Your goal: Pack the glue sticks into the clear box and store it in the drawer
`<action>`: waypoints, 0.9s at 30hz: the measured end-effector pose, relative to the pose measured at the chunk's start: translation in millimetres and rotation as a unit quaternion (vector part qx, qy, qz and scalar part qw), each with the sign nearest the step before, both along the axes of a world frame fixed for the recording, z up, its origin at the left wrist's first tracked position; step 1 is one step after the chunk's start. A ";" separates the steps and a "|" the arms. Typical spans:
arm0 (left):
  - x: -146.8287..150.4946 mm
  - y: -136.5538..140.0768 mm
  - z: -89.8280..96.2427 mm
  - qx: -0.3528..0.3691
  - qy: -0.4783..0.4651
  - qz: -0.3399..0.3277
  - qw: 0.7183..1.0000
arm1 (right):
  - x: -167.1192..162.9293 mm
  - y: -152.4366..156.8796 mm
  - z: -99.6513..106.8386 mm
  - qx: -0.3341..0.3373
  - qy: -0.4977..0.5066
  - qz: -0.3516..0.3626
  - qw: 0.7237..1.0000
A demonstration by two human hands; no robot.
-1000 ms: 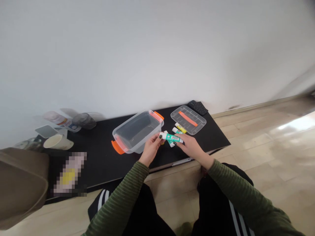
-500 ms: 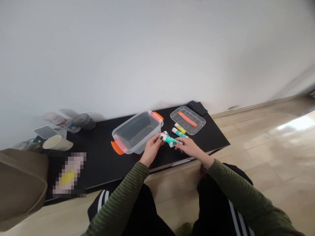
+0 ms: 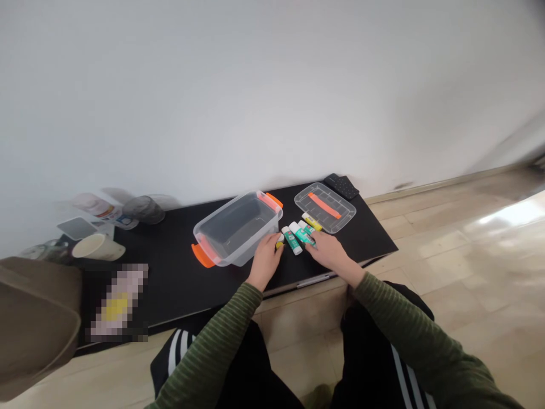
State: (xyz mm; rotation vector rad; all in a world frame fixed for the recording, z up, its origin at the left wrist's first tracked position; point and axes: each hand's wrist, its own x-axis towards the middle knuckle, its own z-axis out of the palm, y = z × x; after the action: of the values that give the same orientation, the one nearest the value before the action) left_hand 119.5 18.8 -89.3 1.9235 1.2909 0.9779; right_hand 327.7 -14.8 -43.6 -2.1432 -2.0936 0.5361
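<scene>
Several glue sticks lie side by side on the black tabletop (image 3: 179, 284). My left hand (image 3: 264, 260) is closed around a yellow-and-white glue stick (image 3: 279, 245) at the left end of the row, mostly covered by my fingers. Beside it lies a green glue stick (image 3: 292, 242) with white ends, untouched. My right hand (image 3: 328, 251) has its fingers on another green-and-white glue stick (image 3: 301, 233); a further green one is partly hidden behind it. A yellow glue stick (image 3: 312, 221) rests at the right end, against the clear lid.
A clear plastic box (image 3: 238, 227) with orange latches stands left of the row. Its flat lid (image 3: 346, 211) with orange handle lies right. A dark dotted case (image 3: 343, 186) sits behind. Leftward are a paper cup (image 3: 100, 247), a bottle (image 3: 100, 207) and a brown-covered shape (image 3: 38, 318).
The green glue stick held between both hands now lies on the table in the row. My left hand has lowered onto a yellow one; my right hand stays by the green sticks.
</scene>
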 end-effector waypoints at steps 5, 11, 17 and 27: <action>1.1 -1.2 -6.8 0.060 0.152 -0.026 0.986 | -1.6 11.0 -10.8 0.002 -0.038 -0.025 0.999; 3.1 -0.9 -10.1 0.048 0.206 -0.011 0.977 | -13.9 17.3 -17.1 0.002 -0.071 -0.026 0.997; 1.9 -0.8 -11.1 0.033 0.221 -0.007 0.975 | -23.4 17.7 -25.9 0.007 -0.106 -0.032 0.994; 6.5 -3.2 -2.4 -0.011 0.272 0.003 0.962 | 11.6 45.0 -13.3 0.069 -0.065 -0.056 0.994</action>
State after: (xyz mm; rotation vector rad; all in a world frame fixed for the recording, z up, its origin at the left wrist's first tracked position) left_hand 126.0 15.6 -91.8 2.2616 1.5897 0.4356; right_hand 339.3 30.2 -57.0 -2.2528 -1.9919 0.2406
